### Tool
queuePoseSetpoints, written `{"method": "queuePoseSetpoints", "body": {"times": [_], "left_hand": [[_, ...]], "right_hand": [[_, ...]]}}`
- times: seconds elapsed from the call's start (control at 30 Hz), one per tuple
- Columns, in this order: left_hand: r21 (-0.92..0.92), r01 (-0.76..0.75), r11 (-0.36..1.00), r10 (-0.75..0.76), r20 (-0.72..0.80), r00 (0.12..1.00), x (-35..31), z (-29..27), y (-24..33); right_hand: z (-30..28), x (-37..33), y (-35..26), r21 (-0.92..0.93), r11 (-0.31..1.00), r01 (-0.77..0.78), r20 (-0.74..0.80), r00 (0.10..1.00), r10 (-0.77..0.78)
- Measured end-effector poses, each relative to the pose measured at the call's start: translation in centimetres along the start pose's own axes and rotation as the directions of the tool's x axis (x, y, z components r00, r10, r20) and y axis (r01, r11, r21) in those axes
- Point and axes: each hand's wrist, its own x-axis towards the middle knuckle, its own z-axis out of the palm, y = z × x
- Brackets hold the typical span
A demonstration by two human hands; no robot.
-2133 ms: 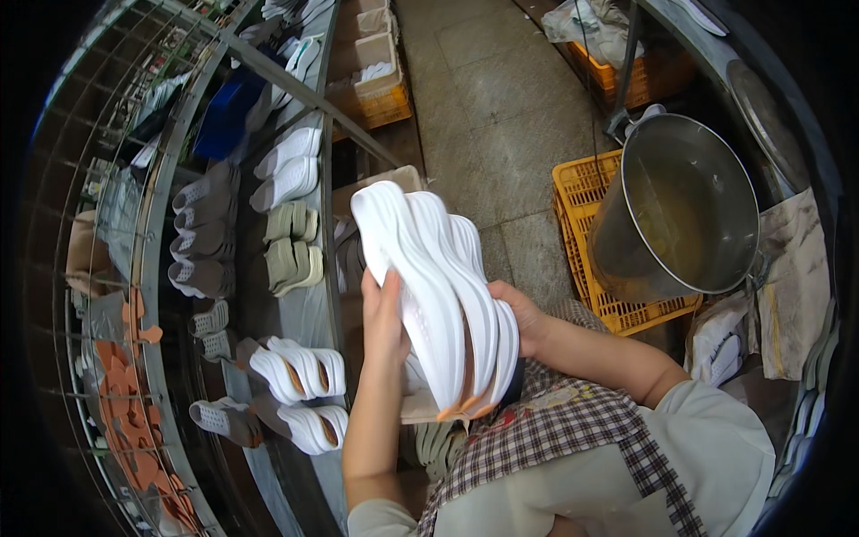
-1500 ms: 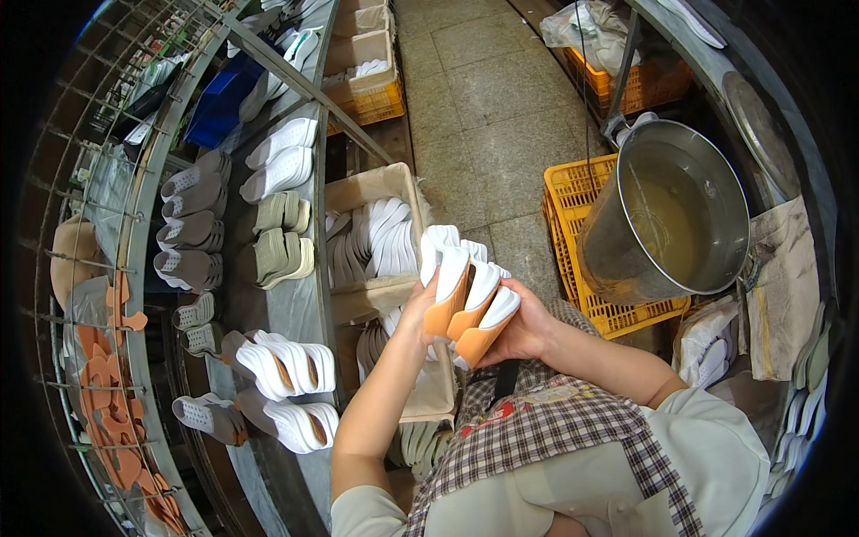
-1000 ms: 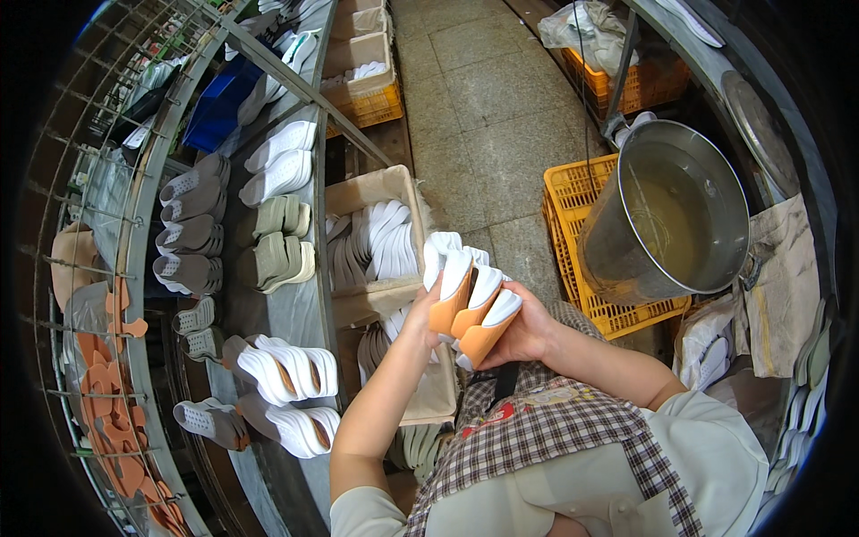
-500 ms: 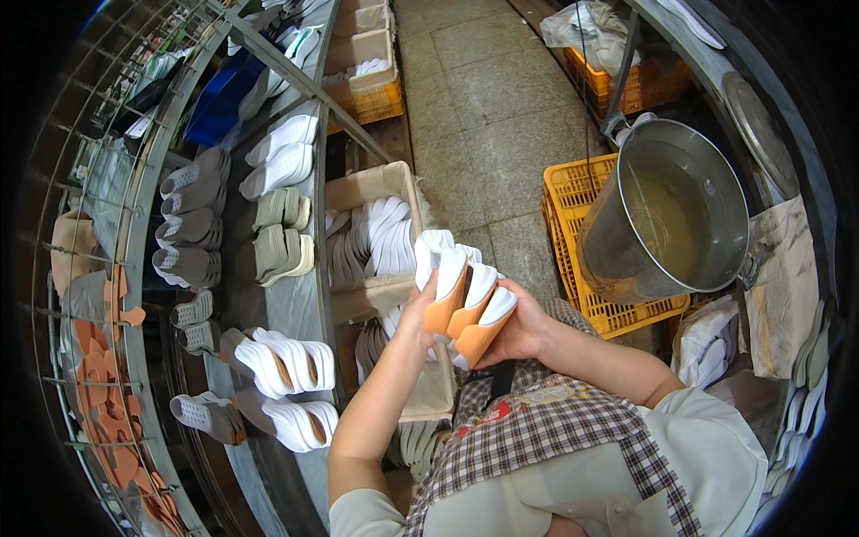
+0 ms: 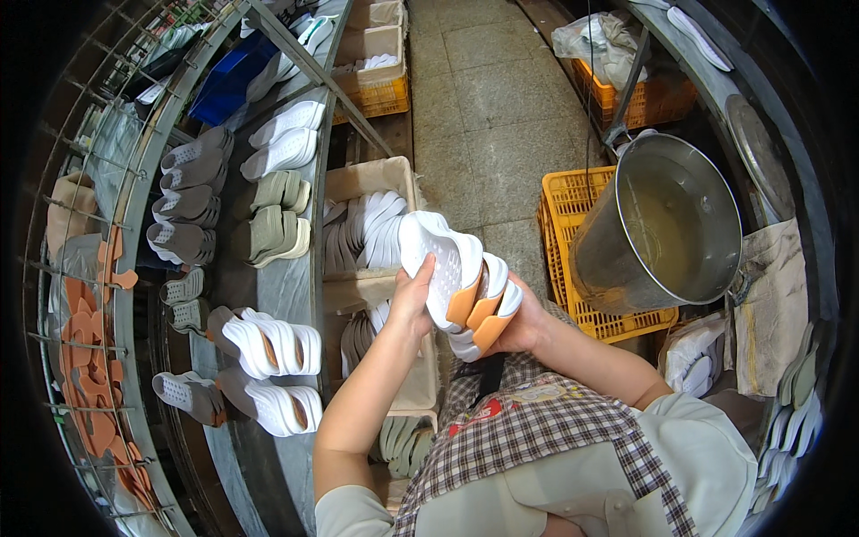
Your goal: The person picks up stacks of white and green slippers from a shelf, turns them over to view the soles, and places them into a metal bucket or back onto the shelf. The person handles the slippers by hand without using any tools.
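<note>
White shoe soles (image 5: 428,259), several nested into one another, are held between the two hands in front of the checked apron (image 5: 537,421), with their orange heel pieces (image 5: 490,331) turned toward it. Their thick, rounded walls look like moulded foam, so each is probably light, springy and hard to break, though the smooth faces may slide on one another if gripped at one end only. The sidewalls seem the best hold, pressed from both flanks (the perforated footbed also gives a thumb somewhere to bear). The left hand (image 5: 413,300) pinches the outermost sole, thumb over its rim, other fingers mostly hidden; the right hand (image 5: 526,324) cups the opposite flank near the heels, its fingertips out of sight. Just left, a cloth-lined bin (image 5: 358,291) holds white and grey soles (image 5: 380,224); beyond it, more stand on a metal shelf (image 5: 291,288). Rightward, a metal bucket (image 5: 595,258) of yellowish liquid stands on a yellow crate (image 5: 564,192).
</note>
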Motion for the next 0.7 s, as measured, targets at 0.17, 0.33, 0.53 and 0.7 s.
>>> {"method": "queuePoseSetpoints", "body": {"times": [0.17, 0.33, 0.53, 0.7], "left_hand": [[-0.049, 0.021, 0.999, -0.018, 0.058, 0.998, -0.8, 0.7, 0.5], [-0.121, -0.02, 0.992, 0.032, 0.092, 0.995, -1.2, 0.7, 0.9], [-0.298, -0.092, 0.95, 0.218, 0.421, 0.88, -3.0, 0.1, 3.1], [-0.324, -0.114, 0.939, 0.215, 0.299, 0.93, -4.2, 0.5, 4.4]], "right_hand": [[0.2, -0.3, 0.0, -0.018, 1.0, 0.021, -0.023, 0.999, -0.022], [1.3, -0.8, -0.3, -0.203, 0.97, 0.131, -0.008, 0.991, -0.136], [3.5, -0.5, -2.0, -0.532, 0.784, 0.32, 0.079, 0.941, -0.33], [4.6, -0.8, -2.9, -0.732, 0.535, 0.421, 0.226, 0.891, -0.393]]}}
